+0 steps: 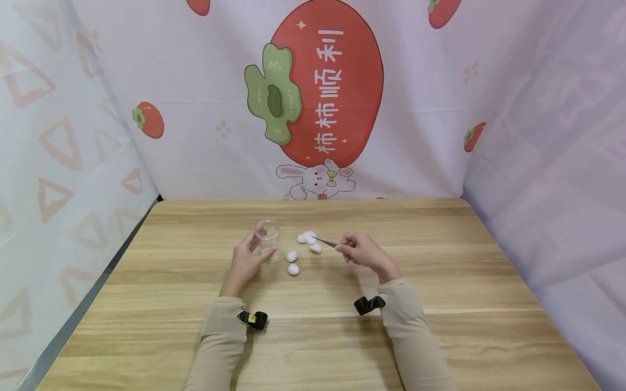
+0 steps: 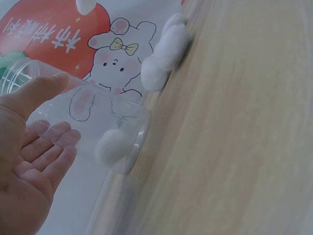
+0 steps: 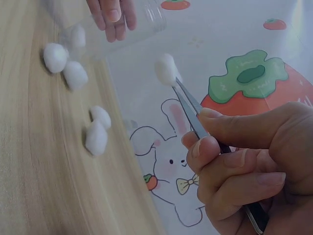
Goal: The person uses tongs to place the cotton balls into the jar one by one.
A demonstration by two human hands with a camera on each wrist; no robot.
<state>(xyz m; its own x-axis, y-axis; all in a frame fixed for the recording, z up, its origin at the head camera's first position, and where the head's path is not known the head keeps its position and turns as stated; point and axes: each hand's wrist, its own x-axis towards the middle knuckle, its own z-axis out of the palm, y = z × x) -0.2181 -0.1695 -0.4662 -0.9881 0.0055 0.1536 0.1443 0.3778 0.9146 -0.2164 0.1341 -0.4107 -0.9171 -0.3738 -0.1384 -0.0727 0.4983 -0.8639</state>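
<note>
My left hand (image 1: 246, 262) (image 2: 29, 161) holds a clear jar (image 1: 269, 247) (image 2: 93, 112) (image 3: 117, 36), thumb on one side and fingers on the other, its open mouth up. A white cotton ball (image 2: 112, 147) (image 3: 78, 36) shows through the jar's lower wall in both wrist views. Pinched in my right hand (image 1: 364, 252) (image 3: 249, 166) are metal tweezers (image 1: 325, 242) (image 3: 188, 105). Their tips grip another cotton ball (image 1: 310, 235) (image 3: 166, 68), raised above the table, right of the jar in the head view.
Several cotton balls lie on the wooden table (image 1: 313, 336): two (image 1: 292, 256) (image 1: 293, 270) close to the jar's right, others (image 1: 301, 239) (image 1: 315, 248) farther right. A printed cloth (image 1: 195, 70) hangs behind the table and at both sides.
</note>
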